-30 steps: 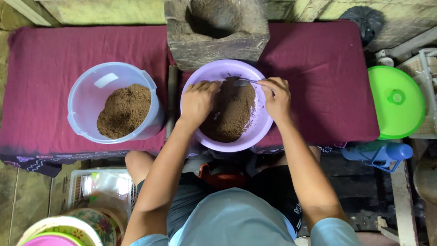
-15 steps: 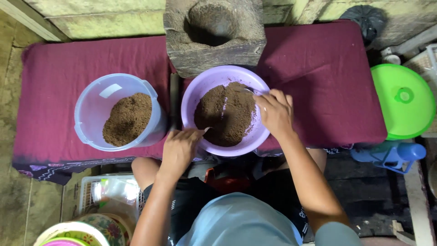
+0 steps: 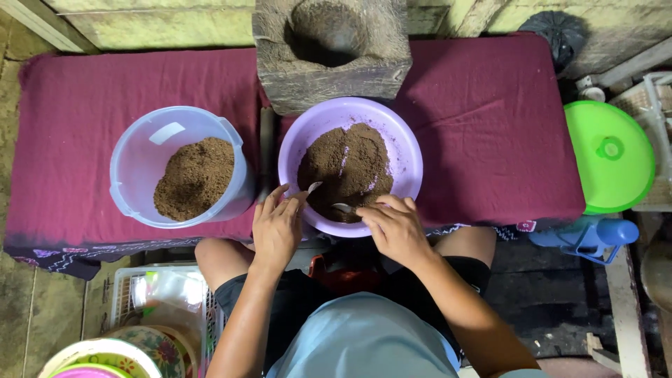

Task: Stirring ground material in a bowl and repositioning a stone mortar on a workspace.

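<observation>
While brown powder (image 3: pixel 346 168) is filling the purple bowl (image 3: pixel 409 150), we are pinching 2 small spoons: left hand (image 3: pixel 276 231), right hand (image 3: pixel 395 231); beside it, a clear tub (image 3: pixel 140 164) is sitting half full.

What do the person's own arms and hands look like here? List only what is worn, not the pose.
Both arms are bare from above the elbow down to the fingers. The left hand and right hand wear no gloves, and no rings, watch or bracelets show. A light grey-blue top and dark shorts are worn.
</observation>
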